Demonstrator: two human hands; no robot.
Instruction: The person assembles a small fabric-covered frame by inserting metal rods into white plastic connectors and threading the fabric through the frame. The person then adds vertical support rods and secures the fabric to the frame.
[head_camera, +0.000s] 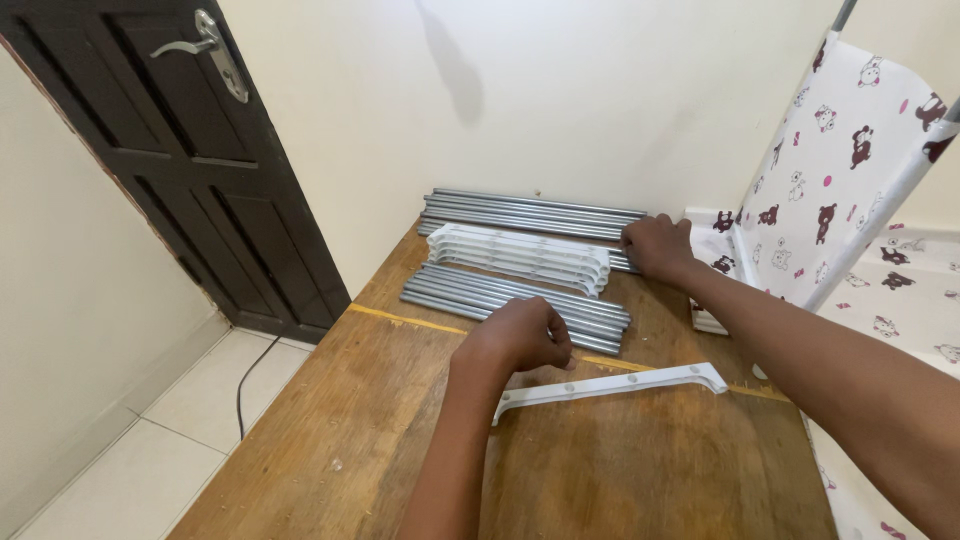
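Observation:
On a wooden table (330, 440) my left hand (522, 335) is curled over the near bundle of grey metal tubes (470, 295), its fingers closed against the tubes' right part. My right hand (655, 245) reaches farther back and grips the right end of the far bundle of metal tubes (530, 214) next to the wall. Between the two bundles lies a stack of white plastic brackets (520, 256). A single white plastic bracket (620, 384) lies flat just in front of my left hand.
A partly built frame with white fabric printed with small bears (850, 170) stands at the table's right edge. A dark door (170, 170) is at the left, with a tiled floor (150, 450) and a black cable (245, 385) below.

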